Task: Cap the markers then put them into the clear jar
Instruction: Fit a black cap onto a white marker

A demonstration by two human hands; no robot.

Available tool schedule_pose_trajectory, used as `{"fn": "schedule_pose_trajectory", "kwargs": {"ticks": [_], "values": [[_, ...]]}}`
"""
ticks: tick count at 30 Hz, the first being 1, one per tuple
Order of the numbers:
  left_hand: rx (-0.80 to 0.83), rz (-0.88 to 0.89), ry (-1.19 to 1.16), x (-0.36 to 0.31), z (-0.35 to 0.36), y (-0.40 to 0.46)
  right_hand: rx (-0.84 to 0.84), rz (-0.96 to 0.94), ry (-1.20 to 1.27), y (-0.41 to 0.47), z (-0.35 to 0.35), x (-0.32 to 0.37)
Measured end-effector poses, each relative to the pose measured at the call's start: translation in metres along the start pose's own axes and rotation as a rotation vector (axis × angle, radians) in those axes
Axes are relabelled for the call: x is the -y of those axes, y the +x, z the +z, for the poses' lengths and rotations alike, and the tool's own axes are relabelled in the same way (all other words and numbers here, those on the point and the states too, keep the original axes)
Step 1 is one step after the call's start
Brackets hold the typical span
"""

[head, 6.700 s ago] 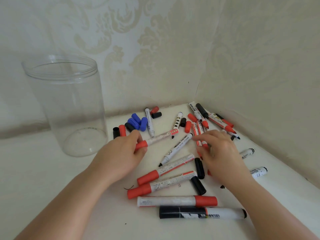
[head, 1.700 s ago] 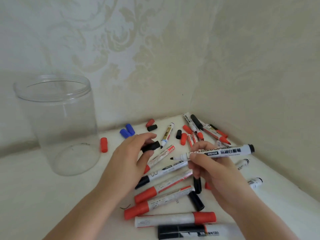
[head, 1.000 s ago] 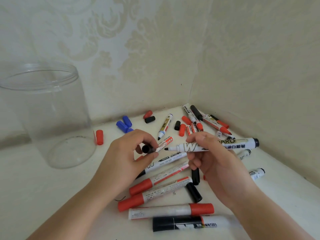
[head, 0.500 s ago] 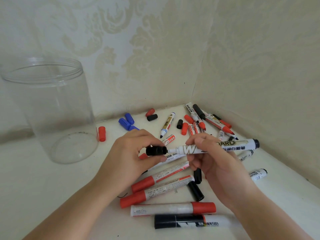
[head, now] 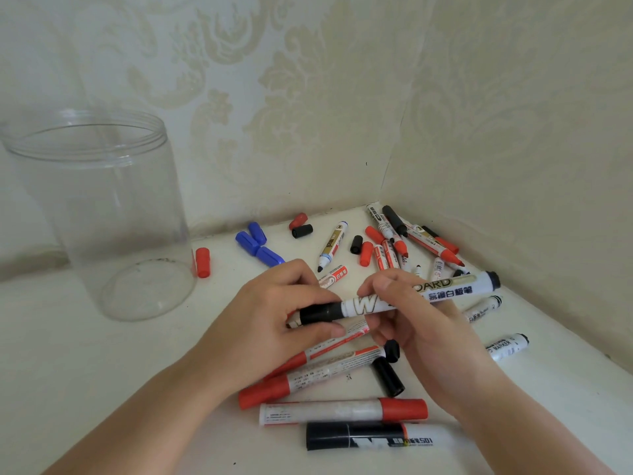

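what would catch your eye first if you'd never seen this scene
Two hands meet mid-frame over a white marker: the left hand grips its black cap, the right hand holds the barrel. Markers and loose caps litter the corner around them, and a big clear jar stands upright at far left.

I see soft, even, fairly bright light; shadows are faint, edges bow from the wide lens, detail slightly soft.
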State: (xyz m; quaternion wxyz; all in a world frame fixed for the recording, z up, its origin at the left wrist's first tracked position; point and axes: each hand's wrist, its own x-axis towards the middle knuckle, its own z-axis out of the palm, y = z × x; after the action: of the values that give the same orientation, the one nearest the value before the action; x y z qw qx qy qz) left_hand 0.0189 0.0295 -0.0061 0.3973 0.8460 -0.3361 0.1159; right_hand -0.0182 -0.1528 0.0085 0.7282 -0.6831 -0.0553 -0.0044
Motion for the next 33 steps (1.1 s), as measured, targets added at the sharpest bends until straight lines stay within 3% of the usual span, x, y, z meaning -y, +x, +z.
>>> {"fn": "schedule_pose_trajectory", "kwargs": {"ticks": [10, 21, 27, 30, 33], "values": [[0.026, 0.059, 0.087, -0.012, 0.001, -0.006, 0.015, 0.094, 0.250, -0.003, 0.017, 0.007], [0.062, 0.082, 0.082, -0.012, 0.004, -0.010, -0.025, 0.110, 0.230, -0.007, 0.025, 0.002], [-0.053, -0.066, 0.008, -0.006, 0.003, 0.004, 0.030, 0.070, 0.235, 0.005, 0.016, 0.005], [-0.193, -0.185, 0.043, 0.011, -0.009, 0.006, -0.151, 0.104, 0.140, 0.010, -0.001, 0.005], [-0.212, -0.344, 0.161, 0.031, -0.015, 0.006, -0.321, 0.106, 0.011, 0.013, -0.014, 0.002]]}}
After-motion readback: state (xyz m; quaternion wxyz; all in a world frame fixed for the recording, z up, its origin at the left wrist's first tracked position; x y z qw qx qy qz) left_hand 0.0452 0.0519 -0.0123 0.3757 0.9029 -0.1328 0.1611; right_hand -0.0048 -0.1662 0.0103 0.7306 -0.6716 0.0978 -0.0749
